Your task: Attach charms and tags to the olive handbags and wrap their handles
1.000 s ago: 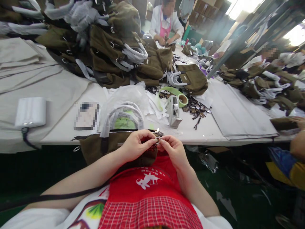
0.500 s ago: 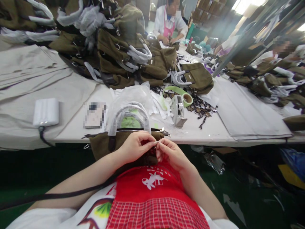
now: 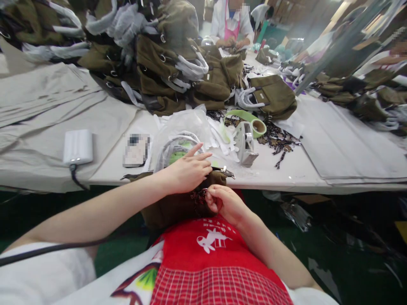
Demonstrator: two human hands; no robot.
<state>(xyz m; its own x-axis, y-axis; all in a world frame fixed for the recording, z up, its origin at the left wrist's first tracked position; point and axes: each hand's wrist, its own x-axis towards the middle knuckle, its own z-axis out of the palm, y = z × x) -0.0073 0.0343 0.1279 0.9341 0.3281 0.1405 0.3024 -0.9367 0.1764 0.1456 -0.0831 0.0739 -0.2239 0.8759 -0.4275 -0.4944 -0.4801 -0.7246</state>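
My right hand [image 3: 224,202] is closed in a pinch on a dark beaded charm [image 3: 199,197] with a small metal ring at its top. The charm hangs in front of an olive-brown handbag [image 3: 168,208] that stands at the table's front edge. Over the bag's top lies my left hand [image 3: 192,168], palm down with fingers stretched and apart, holding nothing. Beneath it run the bag's zipper and its plastic-wrapped handles [image 3: 165,148], partly covered. The zipper pull [image 3: 224,169] shows at the right end.
A tape dispenser [image 3: 245,146], a green tape roll [image 3: 258,128] and a heap of dark charms [image 3: 281,142] lie beyond the bag. At left are a phone [image 3: 136,150] and a white power bank [image 3: 78,147]. Wrapped handbags [image 3: 159,63] pile up behind. A co-worker [image 3: 232,25] stands across.
My left hand has left the ring it was pinching with my right, moving up over the bag's top as its fingers opened. My right hand keeps the charm. The view has shifted slightly.
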